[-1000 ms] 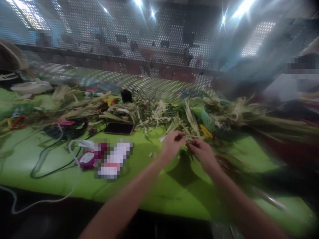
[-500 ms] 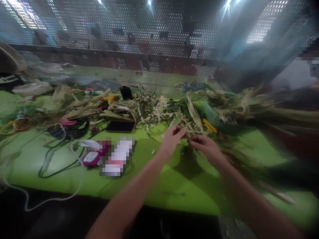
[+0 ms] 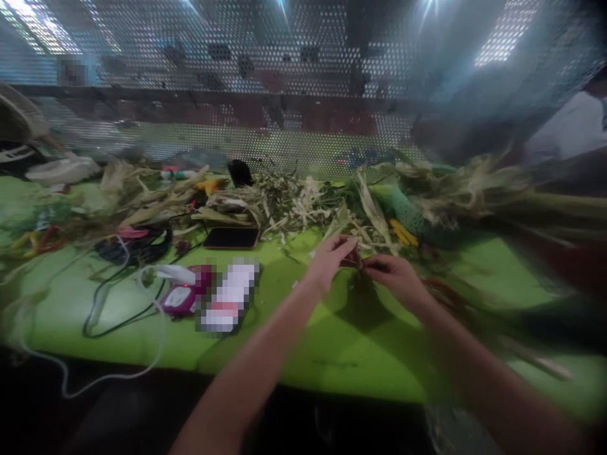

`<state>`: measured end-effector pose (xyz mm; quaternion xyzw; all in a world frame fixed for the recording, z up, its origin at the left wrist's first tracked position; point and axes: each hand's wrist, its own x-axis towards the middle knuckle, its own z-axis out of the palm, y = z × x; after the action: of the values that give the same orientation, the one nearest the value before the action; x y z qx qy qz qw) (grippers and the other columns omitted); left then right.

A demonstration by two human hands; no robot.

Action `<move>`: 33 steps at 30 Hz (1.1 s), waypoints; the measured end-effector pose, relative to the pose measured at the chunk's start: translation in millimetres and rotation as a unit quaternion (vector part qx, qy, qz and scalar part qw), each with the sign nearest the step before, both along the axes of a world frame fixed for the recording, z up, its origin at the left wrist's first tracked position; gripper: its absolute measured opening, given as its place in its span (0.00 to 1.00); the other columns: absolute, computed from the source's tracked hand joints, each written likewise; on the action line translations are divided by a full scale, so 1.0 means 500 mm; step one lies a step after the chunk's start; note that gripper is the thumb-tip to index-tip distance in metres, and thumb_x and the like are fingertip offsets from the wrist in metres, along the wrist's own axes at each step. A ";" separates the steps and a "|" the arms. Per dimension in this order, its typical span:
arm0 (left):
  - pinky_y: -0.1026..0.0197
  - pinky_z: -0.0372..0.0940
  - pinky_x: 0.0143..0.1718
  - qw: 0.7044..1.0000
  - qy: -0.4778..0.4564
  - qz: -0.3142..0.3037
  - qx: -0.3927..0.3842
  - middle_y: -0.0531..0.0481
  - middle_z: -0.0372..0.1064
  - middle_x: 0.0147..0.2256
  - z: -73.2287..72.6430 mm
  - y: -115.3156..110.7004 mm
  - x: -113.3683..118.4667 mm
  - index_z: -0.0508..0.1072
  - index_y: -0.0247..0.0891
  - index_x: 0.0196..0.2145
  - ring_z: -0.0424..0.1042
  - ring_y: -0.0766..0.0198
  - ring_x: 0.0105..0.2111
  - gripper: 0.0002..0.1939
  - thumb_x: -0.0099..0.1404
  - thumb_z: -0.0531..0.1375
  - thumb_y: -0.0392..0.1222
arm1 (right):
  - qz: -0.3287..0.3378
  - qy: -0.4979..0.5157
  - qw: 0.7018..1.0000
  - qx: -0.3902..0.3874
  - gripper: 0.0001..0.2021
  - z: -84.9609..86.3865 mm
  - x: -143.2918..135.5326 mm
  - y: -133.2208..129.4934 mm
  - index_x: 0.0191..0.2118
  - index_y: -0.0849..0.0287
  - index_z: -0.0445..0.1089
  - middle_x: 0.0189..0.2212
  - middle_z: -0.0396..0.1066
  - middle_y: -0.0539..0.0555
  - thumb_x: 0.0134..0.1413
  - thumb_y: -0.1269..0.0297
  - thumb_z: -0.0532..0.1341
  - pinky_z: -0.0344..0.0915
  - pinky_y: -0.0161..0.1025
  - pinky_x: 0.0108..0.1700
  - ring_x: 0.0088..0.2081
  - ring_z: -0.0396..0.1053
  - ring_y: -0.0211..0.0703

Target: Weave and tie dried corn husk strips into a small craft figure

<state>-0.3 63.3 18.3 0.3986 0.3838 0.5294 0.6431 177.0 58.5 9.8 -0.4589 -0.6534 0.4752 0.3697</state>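
Observation:
Over the green table [image 3: 360,373], my left hand [image 3: 334,258] is closed on a thin piece of dried plant. My right hand [image 3: 391,273] pinches the lower part of the same plant piece [image 3: 359,258], just right of the left fingers. The piece is small and blurred, so its exact shape is unclear. Behind the hands lie dried corn husks [image 3: 372,202] and a heap of pale plant scraps [image 3: 308,199]. Yellow-handled tool [image 3: 403,232] rests beyond my right hand.
A dark phone [image 3: 231,237], a pixelated pale object [image 3: 232,296], a magenta device [image 3: 183,298] with cables and a black coil [image 3: 135,245] lie to the left. A green mesh basket [image 3: 408,212] and long stalks [image 3: 545,218] are at the right. A person's pale sleeve [image 3: 566,123] shows far right.
The view has shifted slightly. My hands have drawn a little closer together around the plant piece, and the left fingers have turned slightly.

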 end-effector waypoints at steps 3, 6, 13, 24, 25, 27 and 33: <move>0.63 0.66 0.36 0.999 0.046 -0.014 0.017 0.50 0.72 0.33 -0.004 0.001 0.005 0.72 0.36 0.37 0.70 0.67 0.33 0.16 0.56 0.67 0.49 | -0.029 0.004 1.000 0.005 0.09 -0.006 0.001 0.004 0.29 0.58 0.73 0.26 0.73 0.50 0.44 0.58 0.67 0.64 0.39 0.35 0.29 0.67 0.41; 0.61 0.66 0.41 0.995 0.082 -0.029 0.053 0.47 0.74 0.37 -0.012 0.004 0.011 0.74 0.35 0.38 0.71 0.64 0.37 0.15 0.55 0.68 0.45 | -0.041 -0.006 0.999 0.019 0.11 -0.009 0.005 0.006 0.28 0.58 0.71 0.24 0.71 0.50 0.45 0.56 0.67 0.62 0.37 0.33 0.28 0.66 0.40; 0.56 0.65 0.48 0.990 0.100 -0.035 0.092 0.45 0.76 0.39 -0.040 0.013 0.013 0.74 0.36 0.38 0.72 0.59 0.41 0.11 0.57 0.65 0.40 | -0.065 -0.091 0.988 0.109 0.05 -0.011 0.007 0.001 0.29 0.56 0.71 0.26 0.72 0.50 0.50 0.62 0.63 0.63 0.38 0.35 0.30 0.66 0.41; 0.58 0.63 0.46 0.980 0.156 -0.072 0.097 0.46 0.75 0.38 -0.022 0.007 0.003 0.73 0.37 0.37 0.71 0.60 0.40 0.08 0.60 0.64 0.40 | -0.106 -0.027 0.992 0.067 0.14 -0.003 0.004 -0.009 0.41 0.57 0.70 0.35 0.72 0.53 0.57 0.51 0.62 0.65 0.39 0.38 0.36 0.67 0.43; 0.58 0.63 0.45 0.979 0.166 -0.076 0.088 0.46 0.75 0.38 -0.023 0.006 0.003 0.73 0.36 0.36 0.71 0.60 0.39 0.08 0.59 0.64 0.40 | -0.118 -0.030 0.990 0.068 0.13 -0.001 0.004 -0.009 0.39 0.57 0.71 0.34 0.71 0.53 0.57 0.52 0.61 0.64 0.39 0.38 0.36 0.66 0.43; 0.58 0.63 0.45 0.977 0.179 -0.079 0.084 0.47 0.74 0.37 -0.027 0.005 0.005 0.72 0.36 0.35 0.70 0.60 0.38 0.08 0.58 0.65 0.40 | -0.137 -0.032 0.987 0.076 0.12 0.003 0.004 -0.010 0.35 0.57 0.71 0.32 0.70 0.52 0.56 0.52 0.62 0.63 0.38 0.38 0.34 0.65 0.42; 0.58 0.62 0.45 0.970 0.200 -0.097 0.097 0.46 0.74 0.37 -0.027 0.007 0.005 0.72 0.36 0.35 0.69 0.60 0.39 0.06 0.59 0.62 0.38 | -0.141 -0.004 0.988 0.066 0.12 0.005 0.004 -0.013 0.32 0.57 0.70 0.28 0.66 0.50 0.53 0.53 0.64 0.60 0.37 0.35 0.30 0.61 0.40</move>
<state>2.1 66.9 5.0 0.5924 0.4110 0.4090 0.5593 179.1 52.2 12.1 -0.5228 -0.6137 0.3723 0.4599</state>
